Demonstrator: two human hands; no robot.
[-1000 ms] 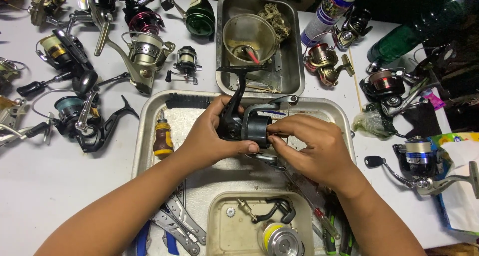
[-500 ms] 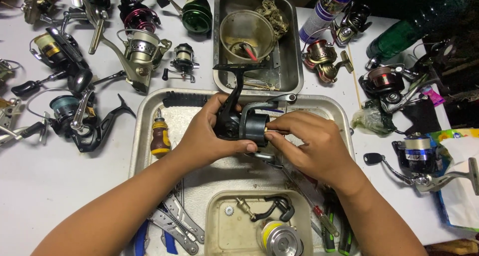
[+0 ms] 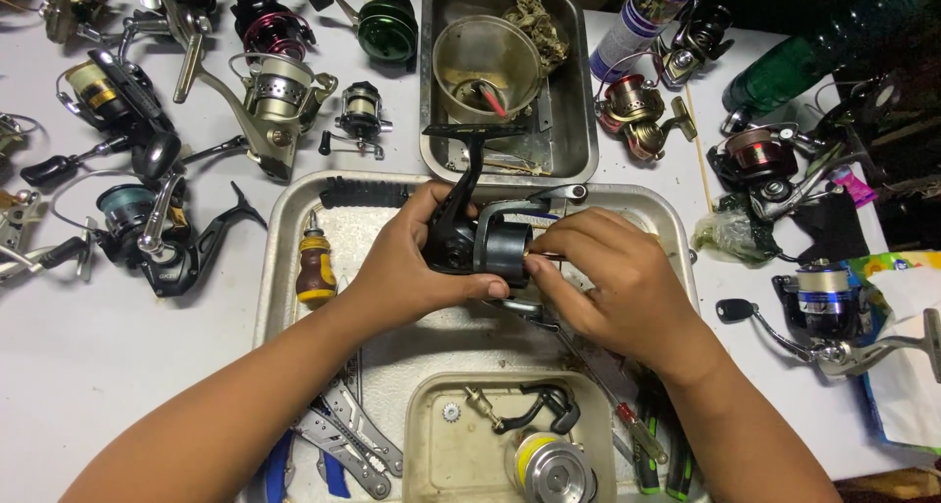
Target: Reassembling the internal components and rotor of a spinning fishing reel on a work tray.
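Note:
My left hand grips a black spinning fishing reel by its body, above a large steel tray. The reel's foot points up and away from me. My right hand pinches at the front of the reel's rotor with thumb and fingertips; a small brass-coloured part shows there, too small to identify. A stubby screwdriver with a brown and yellow handle lies in the tray left of my left hand.
A smaller tray near me holds a gear, a black handle and a spool. A deep steel pan with a metal cup sits beyond. Several reels crowd the white table on both sides; pliers and screwdrivers lie near me.
Both hands stay on the black reel; my right fingers have shifted slightly at the rotor's front. The view has drifted a little.

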